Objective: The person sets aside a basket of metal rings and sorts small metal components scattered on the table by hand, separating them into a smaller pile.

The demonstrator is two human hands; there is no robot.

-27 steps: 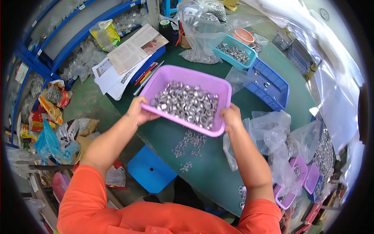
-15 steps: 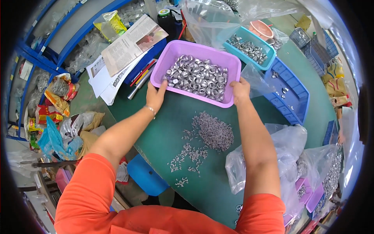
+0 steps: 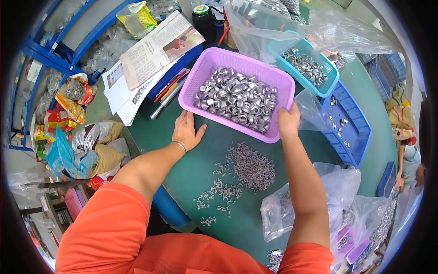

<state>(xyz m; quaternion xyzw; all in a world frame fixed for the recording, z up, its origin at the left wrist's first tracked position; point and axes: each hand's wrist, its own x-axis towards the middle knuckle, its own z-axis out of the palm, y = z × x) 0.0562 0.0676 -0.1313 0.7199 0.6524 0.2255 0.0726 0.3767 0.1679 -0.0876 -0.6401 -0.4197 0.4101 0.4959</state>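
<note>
A purple plastic basket (image 3: 207,119) stands on the green table, with many silvery metal rings (image 3: 237,98) heaped inside. My right hand (image 3: 289,121) grips its right end, thumb and fingers closed on the rim. By its near left corner, my left hand (image 3: 187,131) rests low over the tabletop, fingers stretched out and thumb spread. Those fingertips reach the basket's lower edge; whether they touch it I cannot tell. Between my forearms lies a pile of small grey metal pieces (image 3: 253,168), with more of them scattered toward me on the left.
A teal basket (image 3: 333,75) of rings and a blue tray (image 3: 362,132) with a few rings stand at the right. Clear plastic bags (image 3: 328,192) lie beside my right forearm. Newspaper (image 3: 155,52) and pens (image 3: 171,89) are at left. Another person's arm (image 3: 400,169) shows far right.
My left hand has let go of the basket's left rim and dropped toward the table. The basket's right end has swung slightly nearer me. My right hand keeps its hold.
</note>
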